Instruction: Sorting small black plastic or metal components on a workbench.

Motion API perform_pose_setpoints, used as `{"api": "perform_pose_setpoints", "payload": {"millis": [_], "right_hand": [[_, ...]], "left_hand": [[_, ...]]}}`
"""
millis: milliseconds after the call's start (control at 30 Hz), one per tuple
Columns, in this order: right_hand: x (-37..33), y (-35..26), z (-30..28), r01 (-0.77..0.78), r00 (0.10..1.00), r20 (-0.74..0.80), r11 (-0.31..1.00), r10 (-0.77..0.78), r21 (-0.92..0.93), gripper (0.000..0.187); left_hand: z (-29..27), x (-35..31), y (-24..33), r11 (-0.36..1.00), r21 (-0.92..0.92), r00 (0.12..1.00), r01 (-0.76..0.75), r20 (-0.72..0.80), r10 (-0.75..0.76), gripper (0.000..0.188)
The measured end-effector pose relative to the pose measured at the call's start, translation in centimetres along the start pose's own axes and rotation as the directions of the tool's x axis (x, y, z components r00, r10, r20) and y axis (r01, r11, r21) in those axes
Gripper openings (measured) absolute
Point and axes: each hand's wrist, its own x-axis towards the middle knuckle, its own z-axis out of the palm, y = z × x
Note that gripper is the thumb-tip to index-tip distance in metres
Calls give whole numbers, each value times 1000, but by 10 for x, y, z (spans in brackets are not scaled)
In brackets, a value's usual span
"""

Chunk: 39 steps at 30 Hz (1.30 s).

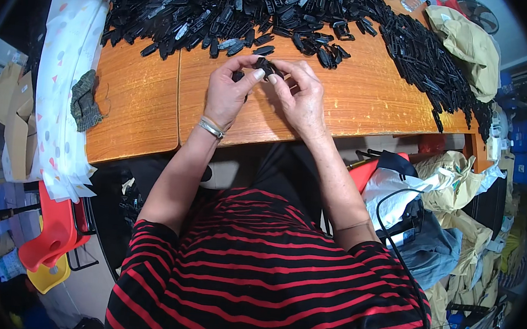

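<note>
My left hand (224,96) and my right hand (305,100) meet above the front part of the wooden table (137,100). Between their thumbs and fingertips they grip a small black plastic part (264,65); its exact kind is too small to make out. Another black piece (238,76) shows among the fingers of my left hand. A silver band circles my left wrist. Just beyond my fingers spreads a big heap of small black oblong plastic parts (226,12), several of them shiny on top.
Long thin black parts (424,62) are piled along the table's right side, beside a tan sack (468,47). A patterned white sheet (70,85) covers the left end, with a dark cloth (85,100) on it. Red chair (51,227) lower left; bags (453,181) lower right.
</note>
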Motion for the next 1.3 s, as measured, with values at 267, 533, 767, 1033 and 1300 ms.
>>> {"api": "perform_pose_setpoints", "payload": {"millis": [267,533,767,1033,1300], "right_hand": [[-1,3,5,20,999,-32,1000,-19,22,23],[-16,1,19,120,986,-114,991,-125,-53,27],[-34,-4,33,-217,967,195,936,166,279,29],[-47,-38,54,-259,919,374,905,124,337,38],[-4,12,-21,-18,999,17,905,28,-425,22]], "left_hand": [[-3,-2,-4,997,58,998,-59,24,57,25],[2,-18,-3,998,62,1000,18,-1,-18,23],[-3,-24,10,996,-61,991,63,123,-55,19],[-45,-56,30,986,22,985,167,44,-168,21],[-209,-175,119,286,937,971,200,-151,-182,18]]}}
